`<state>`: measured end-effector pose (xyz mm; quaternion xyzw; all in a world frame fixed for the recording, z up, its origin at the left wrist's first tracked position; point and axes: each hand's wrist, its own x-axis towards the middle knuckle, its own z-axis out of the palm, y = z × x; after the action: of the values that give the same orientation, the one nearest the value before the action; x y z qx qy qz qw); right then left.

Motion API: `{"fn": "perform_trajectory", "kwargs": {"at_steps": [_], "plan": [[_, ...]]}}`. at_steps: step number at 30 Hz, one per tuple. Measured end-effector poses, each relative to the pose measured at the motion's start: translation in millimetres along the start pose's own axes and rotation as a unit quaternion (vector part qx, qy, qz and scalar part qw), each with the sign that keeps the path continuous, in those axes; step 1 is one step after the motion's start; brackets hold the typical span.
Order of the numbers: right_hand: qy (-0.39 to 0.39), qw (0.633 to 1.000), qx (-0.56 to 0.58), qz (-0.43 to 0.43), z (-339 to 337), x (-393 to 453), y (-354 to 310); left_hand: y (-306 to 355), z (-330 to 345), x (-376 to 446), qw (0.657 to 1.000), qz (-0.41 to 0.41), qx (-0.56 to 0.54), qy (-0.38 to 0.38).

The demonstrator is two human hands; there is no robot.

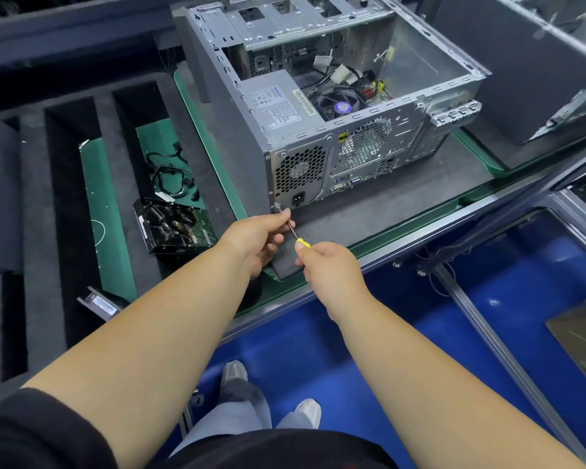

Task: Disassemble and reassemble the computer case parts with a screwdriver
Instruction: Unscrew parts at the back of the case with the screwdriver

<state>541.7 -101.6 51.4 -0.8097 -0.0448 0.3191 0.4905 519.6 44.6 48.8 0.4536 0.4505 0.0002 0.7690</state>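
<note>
Between both hands, screwdriver [293, 231], at computer case [318, 137]

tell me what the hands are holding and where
A screwdriver: right hand grips its yellow handle, left hand pinches the metal shaft near the tip.

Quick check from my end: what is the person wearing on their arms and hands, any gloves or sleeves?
No gloves: the left hand and right hand are bare, with no rings or watch visible. Both forearms are uncovered. A dark black short sleeve shows at the left upper arm only.
</note>
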Motion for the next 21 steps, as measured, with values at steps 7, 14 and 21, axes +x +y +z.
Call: {"fn": "perform_trajectory", "kwargs": {"at_steps": [7,14,21], "plan": [[-0.013,0.997,-0.053,-0.048,-14,-15,-9,2,-28,-17,0.999,0.006,-0.037,-0.006],[-0.049,0.981,0.015,-0.189,-10,-32,-46,23,-87,-45,0.996,0.081,-0.006,0.032],[-0.059,0.965,0.009,-0.254,28,-31,-73,36,-136,-57,0.985,0.133,-0.003,0.113]]}}
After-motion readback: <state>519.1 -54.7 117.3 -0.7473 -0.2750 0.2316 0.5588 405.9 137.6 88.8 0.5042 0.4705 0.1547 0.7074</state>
